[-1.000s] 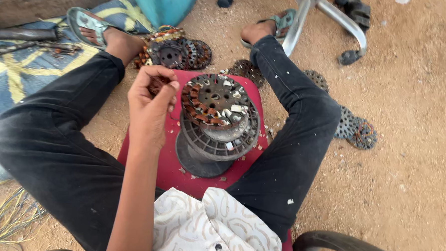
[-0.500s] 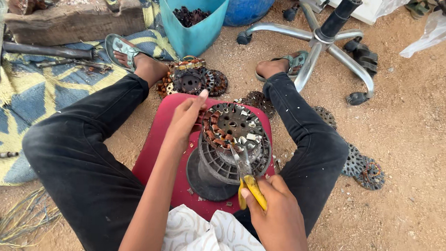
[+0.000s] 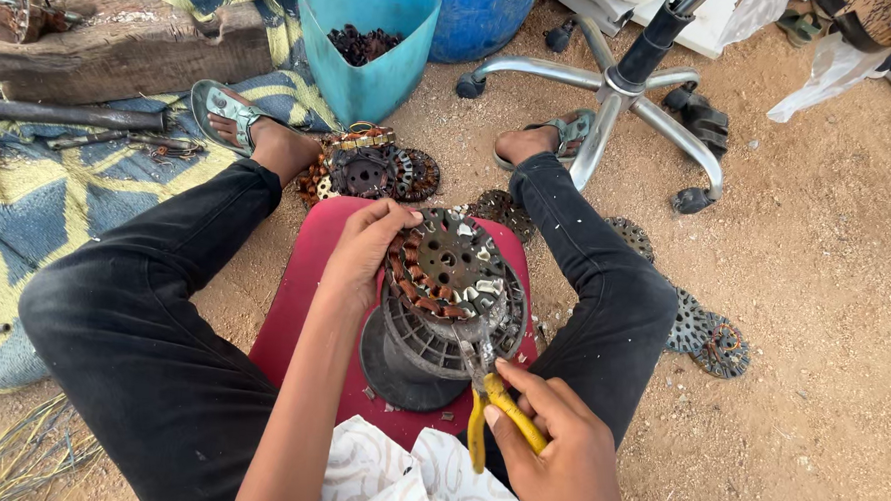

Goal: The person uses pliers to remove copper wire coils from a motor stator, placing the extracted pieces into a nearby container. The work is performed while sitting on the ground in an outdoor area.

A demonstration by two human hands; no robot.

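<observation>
I sit on the ground with a red stool [image 3: 292, 314] between my legs. On it stands a dark round motor housing [image 3: 411, 349] with a stator [image 3: 447, 266] of copper windings lying tilted on top. My left hand [image 3: 360, 249] grips the stator's left rim. My right hand [image 3: 547, 455] holds yellow-handled pliers [image 3: 489, 408], whose jaws touch the stator's near edge.
Another wound stator [image 3: 364, 167] lies past the stool near my left sandalled foot. More stator discs [image 3: 707, 337] lie on the sand at right. A teal bin [image 3: 369, 47] of dark scraps, a blue barrel [image 3: 476, 16], an office chair base [image 3: 622, 98] and a wooden block [image 3: 124, 46] stand beyond.
My right hand has come into view with the pliers and brought their jaws to the stator. My left hand has shifted onto the stator's left rim.
</observation>
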